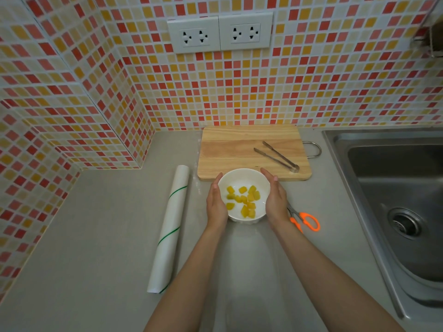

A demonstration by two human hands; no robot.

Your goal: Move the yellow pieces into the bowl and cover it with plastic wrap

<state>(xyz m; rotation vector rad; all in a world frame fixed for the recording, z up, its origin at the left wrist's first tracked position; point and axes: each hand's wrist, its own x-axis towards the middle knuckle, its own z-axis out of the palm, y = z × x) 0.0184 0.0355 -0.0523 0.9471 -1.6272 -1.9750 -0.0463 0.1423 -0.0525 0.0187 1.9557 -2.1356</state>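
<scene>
A white bowl (242,173) stands on the grey counter just in front of the wooden cutting board (230,149). Several yellow pieces (244,201) lie inside it. My left hand (215,204) is cupped flat against the bowl's left side and my right hand (275,200) against its right side. A faint glossy clear sheet (249,250) shows on the counter on the near side of the bowl; I cannot tell whether it reaches over the bowl. The roll of plastic wrap (171,231), white with green stripes, lies to the left of the bowl.
Metal tongs (278,156) rest on the board's right part. Orange-handled scissors (305,220) lie right of my right wrist. A steel sink (395,188) fills the right side. Tiled walls close off the back and left.
</scene>
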